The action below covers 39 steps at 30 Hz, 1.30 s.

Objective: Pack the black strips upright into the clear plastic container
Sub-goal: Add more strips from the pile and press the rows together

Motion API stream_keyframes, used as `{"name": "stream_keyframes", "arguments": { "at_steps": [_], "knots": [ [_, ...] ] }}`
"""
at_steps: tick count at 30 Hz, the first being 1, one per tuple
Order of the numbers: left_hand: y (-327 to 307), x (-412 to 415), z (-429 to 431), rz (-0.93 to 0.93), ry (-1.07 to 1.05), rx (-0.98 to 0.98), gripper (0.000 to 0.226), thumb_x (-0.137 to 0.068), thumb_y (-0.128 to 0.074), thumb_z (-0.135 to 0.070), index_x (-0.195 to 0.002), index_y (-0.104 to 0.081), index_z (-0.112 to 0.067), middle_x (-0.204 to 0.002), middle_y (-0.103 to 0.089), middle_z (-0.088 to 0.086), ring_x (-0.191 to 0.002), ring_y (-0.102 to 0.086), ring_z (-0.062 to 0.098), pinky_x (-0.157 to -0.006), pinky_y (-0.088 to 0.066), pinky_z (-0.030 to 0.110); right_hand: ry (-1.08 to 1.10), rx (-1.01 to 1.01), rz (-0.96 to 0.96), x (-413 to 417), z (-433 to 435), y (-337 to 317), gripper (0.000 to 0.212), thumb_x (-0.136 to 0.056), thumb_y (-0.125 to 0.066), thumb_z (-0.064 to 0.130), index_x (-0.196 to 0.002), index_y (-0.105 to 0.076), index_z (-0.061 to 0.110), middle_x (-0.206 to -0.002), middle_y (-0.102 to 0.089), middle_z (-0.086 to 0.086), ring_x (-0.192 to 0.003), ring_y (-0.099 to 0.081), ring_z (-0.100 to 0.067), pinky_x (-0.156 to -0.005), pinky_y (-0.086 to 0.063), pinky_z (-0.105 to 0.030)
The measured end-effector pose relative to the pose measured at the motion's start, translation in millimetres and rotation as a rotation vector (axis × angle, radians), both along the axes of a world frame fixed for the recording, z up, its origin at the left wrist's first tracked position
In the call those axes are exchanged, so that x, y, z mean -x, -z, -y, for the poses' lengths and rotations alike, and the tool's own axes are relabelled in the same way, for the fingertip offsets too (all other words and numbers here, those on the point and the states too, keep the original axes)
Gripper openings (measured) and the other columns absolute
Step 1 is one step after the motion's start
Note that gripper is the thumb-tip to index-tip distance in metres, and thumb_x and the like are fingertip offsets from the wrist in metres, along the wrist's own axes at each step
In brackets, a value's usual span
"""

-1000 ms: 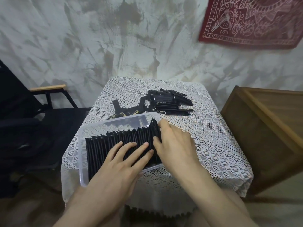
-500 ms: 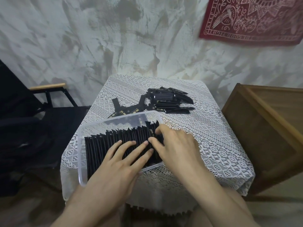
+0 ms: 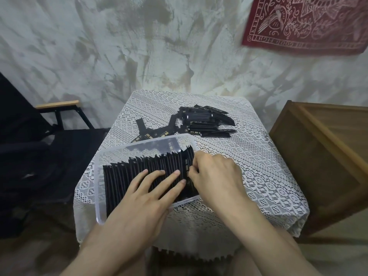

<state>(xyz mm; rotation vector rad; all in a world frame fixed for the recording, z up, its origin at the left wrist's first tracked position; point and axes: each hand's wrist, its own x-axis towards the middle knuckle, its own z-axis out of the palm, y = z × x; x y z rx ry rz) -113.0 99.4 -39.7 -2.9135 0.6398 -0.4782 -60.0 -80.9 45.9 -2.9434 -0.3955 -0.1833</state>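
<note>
My left hand (image 3: 143,198) lies flat, fingers straight, on the upright strips (image 3: 139,166) in the container (image 3: 97,186) at the table's (image 3: 258,176) near left corner; my right hand (image 3: 217,176) pinches the row's right end; a loose pile (image 3: 203,120) sits near the far edge

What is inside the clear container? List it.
A packed row of black strips standing upright. The left hand and right hand cover its near right part; the container floor is hidden.
</note>
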Motion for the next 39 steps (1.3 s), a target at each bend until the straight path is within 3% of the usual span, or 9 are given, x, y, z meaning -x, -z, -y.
{"name": "stream_keyframes", "arguments": {
  "at_steps": [5, 12, 17, 24, 27, 31, 36, 39],
  "knots": [
    [0.3, 2.4, 0.2, 0.009, 0.009, -0.007, 0.059, -0.093, -0.043, -0.036, -0.151, -0.048, -0.025, -0.158, -0.044, -0.004, -0.134, -0.05, 0.029, -0.113, -0.028, 0.052, -0.011, 0.027, -0.02, -1.2, -1.1, -2.2, 0.02, -0.102, -0.045, 0.032, -0.108, -0.06, 0.02, -0.105, -0.07, -0.01, -0.099, -0.065, -0.036, -0.069, -0.036, -0.036],
    [1.2, 0.9, -0.5, 0.001, 0.005, 0.003, 0.059, -0.093, -0.046, -0.037, -0.152, -0.046, -0.026, -0.16, -0.042, -0.003, -0.136, -0.047, 0.029, -0.114, -0.028, 0.052, 0.026, -0.142, -0.03, -2.2, 2.2, -5.4, 0.023, -0.098, -0.05, 0.041, -0.101, -0.066, 0.025, -0.098, -0.074, -0.003, -0.093, -0.067, -0.03, -0.08, -0.054, -0.038],
    [-0.2, 0.7, -0.2, -0.02, -0.008, 0.008, 0.062, -0.092, -0.056, -0.037, -0.152, -0.046, -0.026, -0.16, -0.042, -0.004, -0.136, -0.048, 0.03, -0.113, -0.029, 0.052, 0.021, -0.142, -0.057, -4.6, -3.1, -7.8, 0.023, -0.097, -0.052, 0.04, -0.099, -0.067, 0.024, -0.098, -0.073, -0.005, -0.095, -0.066, -0.033, -0.079, -0.052, -0.038],
    [-1.2, 1.0, 1.6, 0.005, -0.006, 0.001, 0.056, -0.094, -0.043, -0.038, -0.148, -0.051, -0.024, -0.157, -0.046, -0.002, -0.133, -0.052, 0.031, -0.112, -0.035, 0.054, 0.018, 0.027, -0.06, -6.7, -12.0, -2.6, 0.021, -0.1, -0.051, 0.03, -0.105, -0.068, 0.019, -0.104, -0.071, -0.01, -0.1, -0.065, -0.035, -0.074, -0.043, -0.036],
    [0.0, 1.2, 2.1, 0.011, -0.001, 0.01, 0.056, -0.093, -0.053, -0.035, -0.148, -0.051, -0.025, -0.157, -0.046, -0.001, -0.133, -0.052, 0.032, -0.112, -0.029, 0.053, -0.001, 0.052, -0.045, -3.8, -13.1, 1.7, 0.02, -0.101, -0.051, 0.028, -0.105, -0.068, 0.019, -0.102, -0.07, -0.01, -0.098, -0.065, -0.035, -0.071, -0.041, -0.037],
    [-1.8, 3.0, 2.9, -0.035, -0.017, 0.015, 0.073, -0.08, -0.079, -0.031, -0.148, -0.052, -0.026, -0.156, -0.048, 0.0, -0.132, -0.052, 0.032, -0.111, -0.029, 0.054, -0.027, 0.048, -0.048, -1.9, -13.2, 5.5, 0.024, -0.102, -0.051, 0.038, -0.109, -0.068, 0.022, -0.103, -0.071, -0.008, -0.099, -0.066, -0.034, -0.072, -0.044, -0.037],
    [-6.0, 3.2, 0.6, -0.062, -0.015, 0.012, 0.058, -0.093, -0.046, -0.038, -0.15, -0.048, -0.031, -0.16, -0.042, 0.002, -0.136, -0.051, 0.029, -0.113, -0.027, 0.051, -0.028, -0.052, 0.002, 0.4, 0.5, 4.5, 0.028, -0.104, -0.047, 0.049, -0.107, -0.065, 0.028, -0.095, -0.073, -0.001, -0.091, -0.069, -0.029, -0.076, -0.053, -0.036],
    [-6.9, 2.2, -0.9, -0.062, -0.02, 0.023, 0.058, -0.093, -0.042, -0.04, -0.15, -0.048, -0.034, -0.161, -0.039, 0.006, -0.136, -0.051, 0.028, -0.115, -0.032, 0.05, -0.022, -0.177, 0.022, -5.6, 13.8, 4.7, 0.017, -0.102, -0.052, 0.045, -0.101, -0.061, 0.031, -0.077, -0.07, 0.005, -0.076, -0.068, -0.021, -0.072, -0.055, -0.037]
  ]
}}
